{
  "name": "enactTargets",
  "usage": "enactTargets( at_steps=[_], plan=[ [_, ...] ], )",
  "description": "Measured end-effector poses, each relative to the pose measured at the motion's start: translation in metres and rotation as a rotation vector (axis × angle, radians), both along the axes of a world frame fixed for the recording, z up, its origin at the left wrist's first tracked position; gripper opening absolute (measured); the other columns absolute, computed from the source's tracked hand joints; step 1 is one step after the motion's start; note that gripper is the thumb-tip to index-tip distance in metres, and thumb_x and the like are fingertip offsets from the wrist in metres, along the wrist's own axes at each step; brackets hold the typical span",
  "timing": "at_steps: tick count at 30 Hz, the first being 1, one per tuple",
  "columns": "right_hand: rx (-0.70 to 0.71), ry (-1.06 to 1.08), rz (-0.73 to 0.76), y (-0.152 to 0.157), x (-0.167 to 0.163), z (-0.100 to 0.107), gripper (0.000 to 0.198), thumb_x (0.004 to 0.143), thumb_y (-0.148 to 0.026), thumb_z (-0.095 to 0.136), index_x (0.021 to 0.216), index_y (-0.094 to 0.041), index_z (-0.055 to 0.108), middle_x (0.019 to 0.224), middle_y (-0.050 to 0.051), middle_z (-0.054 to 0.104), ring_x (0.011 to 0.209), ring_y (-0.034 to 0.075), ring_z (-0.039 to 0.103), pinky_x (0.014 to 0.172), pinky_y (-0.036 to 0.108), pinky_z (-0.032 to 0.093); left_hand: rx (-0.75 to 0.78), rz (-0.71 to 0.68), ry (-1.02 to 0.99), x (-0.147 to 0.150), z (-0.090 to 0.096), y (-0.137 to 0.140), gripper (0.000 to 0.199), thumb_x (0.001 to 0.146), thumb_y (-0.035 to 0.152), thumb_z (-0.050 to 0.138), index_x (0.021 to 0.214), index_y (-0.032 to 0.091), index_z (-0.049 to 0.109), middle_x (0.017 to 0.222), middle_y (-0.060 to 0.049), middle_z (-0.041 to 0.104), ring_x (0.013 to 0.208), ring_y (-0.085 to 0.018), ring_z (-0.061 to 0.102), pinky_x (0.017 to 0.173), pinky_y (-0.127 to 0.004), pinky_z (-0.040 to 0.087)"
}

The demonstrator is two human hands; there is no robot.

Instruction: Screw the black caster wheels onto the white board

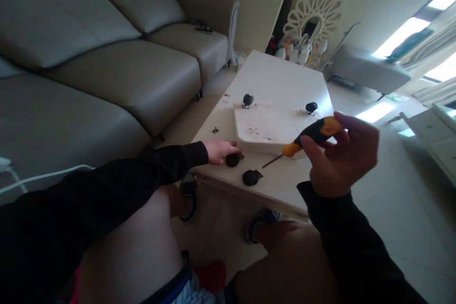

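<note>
My right hand (340,161) is raised above the table's right side, its fingers closed on the handle of a yellow and black screwdriver (313,137). The thin shaft points down and left. My left hand (219,151) is at the table's near edge, with its fingers on a black caster wheel (232,160); the thumb's grip is partly hidden. A second loose caster (250,178) lies nearby, just below the screwdriver tip. Behind them a white board (270,126) lies on the table, with one caster (248,99) at its far left corner and another (311,107) at its far right. Holes mark its near left corner.
The white table (285,71) stretches away from me, with small metal screws (215,130) on its left side. A grey sofa (142,71) runs along the left. My knees are close to the table's front edge. A flower-shaped mirror (311,21) stands at the far wall.
</note>
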State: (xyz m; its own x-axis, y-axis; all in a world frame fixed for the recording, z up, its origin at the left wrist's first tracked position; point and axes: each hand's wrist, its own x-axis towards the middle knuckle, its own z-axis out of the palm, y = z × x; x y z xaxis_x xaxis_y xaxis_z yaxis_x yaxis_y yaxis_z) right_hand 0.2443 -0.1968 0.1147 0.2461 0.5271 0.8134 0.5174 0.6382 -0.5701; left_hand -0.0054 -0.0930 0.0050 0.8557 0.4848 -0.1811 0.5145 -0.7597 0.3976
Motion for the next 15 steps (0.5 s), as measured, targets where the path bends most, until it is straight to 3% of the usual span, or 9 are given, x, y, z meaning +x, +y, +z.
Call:
enactTargets(
  at_steps=[5,8,11,15],
  plan=[
    [-0.062,-0.027,-0.059,0.001,0.003,-0.005,0.058,0.067,-0.022,0.088,0.12,-0.032,0.068,0.118,0.002,0.067,0.089,0.017,0.073,0.051,0.026,0.061,-0.036,0.137,-0.054,0.002,-0.003,-0.011,0.074,0.073,0.038,0.084,0.136,0.015,0.054,0.129,-0.016,0.065,0.116,-0.032,0.067,0.1,-0.037,0.052],
    [-0.083,-0.016,-0.068,0.004,0.004,-0.009,0.057,0.067,-0.023,0.087,0.12,-0.031,0.067,0.119,0.002,0.067,0.088,0.016,0.072,0.052,0.024,0.059,0.008,0.305,-0.066,0.011,-0.013,-0.022,0.069,0.081,0.052,0.079,0.133,0.014,0.054,0.132,-0.019,0.065,0.117,-0.034,0.067,0.101,-0.042,0.052],
    [-0.101,0.003,-0.068,0.008,0.005,-0.011,0.057,0.066,-0.022,0.087,0.119,-0.031,0.067,0.118,0.001,0.068,0.088,0.014,0.072,0.052,0.022,0.058,0.041,0.43,-0.07,0.018,-0.02,-0.028,0.05,0.085,0.048,0.074,0.119,0.014,0.061,0.121,-0.018,0.07,0.111,-0.033,0.069,0.097,-0.042,0.053],
    [-0.11,0.01,-0.058,0.013,0.005,-0.014,0.057,0.067,-0.023,0.086,0.12,-0.03,0.066,0.115,0.0,0.068,0.089,0.015,0.073,0.054,0.022,0.058,0.024,0.452,-0.133,0.015,-0.017,-0.021,0.04,0.072,0.034,0.081,0.103,0.017,0.064,0.109,-0.014,0.074,0.104,-0.031,0.07,0.09,-0.038,0.054]
  ],
)
